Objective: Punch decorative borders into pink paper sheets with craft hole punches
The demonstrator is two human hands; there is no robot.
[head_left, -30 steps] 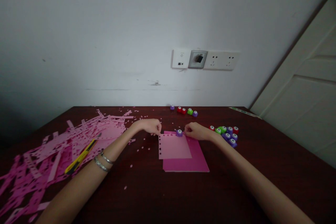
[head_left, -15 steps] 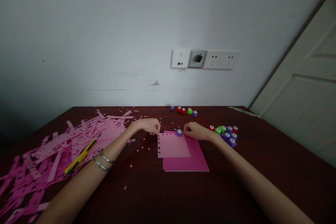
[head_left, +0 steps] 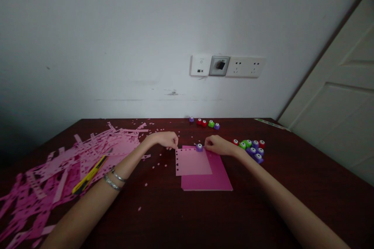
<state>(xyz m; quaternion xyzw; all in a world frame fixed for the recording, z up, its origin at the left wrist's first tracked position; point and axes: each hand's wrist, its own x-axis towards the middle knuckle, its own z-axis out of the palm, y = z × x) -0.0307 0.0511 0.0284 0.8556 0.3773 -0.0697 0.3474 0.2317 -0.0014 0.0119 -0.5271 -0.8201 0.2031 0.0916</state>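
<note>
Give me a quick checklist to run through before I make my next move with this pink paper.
1. Left hand at the upper left corner of the light pink sheet: ok.
2. Purple punch at the sheet's upper edge, near the right hand: ok.
3. Right hand's grip: cannot tell; the fingertips are too unclear.
4. Light sheet flush with the darker pink paper underneath: not ok; it overhangs on the left.
5. Yellow cutter away from both hands: ok; it lies on the paper scraps.
6. Cutter blade retracted: cannot tell; too small to see.
</note>
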